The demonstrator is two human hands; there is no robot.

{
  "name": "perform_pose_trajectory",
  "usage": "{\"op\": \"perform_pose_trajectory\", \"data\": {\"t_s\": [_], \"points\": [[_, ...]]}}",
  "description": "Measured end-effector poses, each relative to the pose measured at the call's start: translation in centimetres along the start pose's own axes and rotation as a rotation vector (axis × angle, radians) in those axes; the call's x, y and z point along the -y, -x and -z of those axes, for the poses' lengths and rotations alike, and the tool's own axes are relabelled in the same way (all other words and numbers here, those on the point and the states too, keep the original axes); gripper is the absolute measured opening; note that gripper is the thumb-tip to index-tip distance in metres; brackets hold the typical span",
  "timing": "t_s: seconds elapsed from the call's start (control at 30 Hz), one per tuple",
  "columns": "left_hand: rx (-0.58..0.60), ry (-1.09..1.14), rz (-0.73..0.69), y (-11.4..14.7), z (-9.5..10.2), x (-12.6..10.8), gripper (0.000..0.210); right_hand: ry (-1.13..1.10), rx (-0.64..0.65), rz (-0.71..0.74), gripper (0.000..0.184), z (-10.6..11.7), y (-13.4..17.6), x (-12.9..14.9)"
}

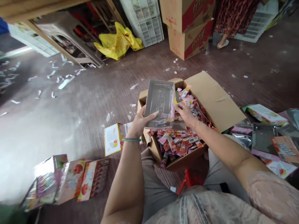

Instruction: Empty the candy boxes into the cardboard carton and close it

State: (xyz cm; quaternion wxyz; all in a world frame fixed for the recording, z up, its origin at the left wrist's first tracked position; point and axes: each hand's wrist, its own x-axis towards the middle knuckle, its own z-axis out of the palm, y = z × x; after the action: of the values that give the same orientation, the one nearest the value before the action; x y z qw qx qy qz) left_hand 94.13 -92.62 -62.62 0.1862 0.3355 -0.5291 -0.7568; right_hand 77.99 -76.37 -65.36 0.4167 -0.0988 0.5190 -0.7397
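A clear plastic tray (161, 93) is tilted above an open cardboard box (155, 149). My left hand (139, 122) grips its left side, thumb laid over the near part. At the tray's right edge, the fingers of my right hand (185, 114) are closed on the rim, beside a small yellow patch. Small pink, red and purple packets (179, 141) fill the cardboard box beneath, and some show through the see-through plastic. The box stands between my knees, with one wide flap (213, 99) folded out to the right.
Printed cartons (71, 180) lie on the floor at left, and another carton (112, 140) beside the box. More cartons and trays (265, 140) are piled at right. Behind are stacked cardboard boxes (187, 40), a yellow bag (116, 43), white crates (146, 23) and a person's foot (223, 43).
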Motion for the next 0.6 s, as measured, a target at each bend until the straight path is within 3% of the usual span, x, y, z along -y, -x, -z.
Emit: {"op": "perform_pose_trajectory", "data": {"t_s": [0.1, 0.17, 0.3, 0.43, 0.53, 0.6], "points": [[-0.014, 0.101, -0.005, 0.1, -0.1, -0.1, 0.045, 0.097, 0.234, 0.041, 0.024, -0.4, 0.7, 0.9], [-0.038, 0.175, -0.02, 0.2, 0.6, -0.5, 0.042, 0.185, 0.367, 0.042, 0.027, -0.3, 0.9, 1.6], [-0.026, 0.221, -0.064, 0.8, 2.0, -1.3, 0.049, 0.641, 0.549, 0.217, 0.019, 0.5, 0.8, 2.1], [0.043, 0.231, -0.079, 1.2, 1.0, -1.3, 0.057, 1.183, 0.509, 0.462, 0.028, 0.1, 1.2, 0.2], [0.108, 0.218, -0.033, 1.3, -0.2, -1.4, 0.062, 1.357, 0.428, 0.568, 0.029, -0.4, 1.3, -1.6], [0.088, 0.211, -0.023, 1.3, -0.4, -1.7, 0.061, 1.426, 0.389, 0.601, 0.027, -0.3, 0.7, -2.3]]}}
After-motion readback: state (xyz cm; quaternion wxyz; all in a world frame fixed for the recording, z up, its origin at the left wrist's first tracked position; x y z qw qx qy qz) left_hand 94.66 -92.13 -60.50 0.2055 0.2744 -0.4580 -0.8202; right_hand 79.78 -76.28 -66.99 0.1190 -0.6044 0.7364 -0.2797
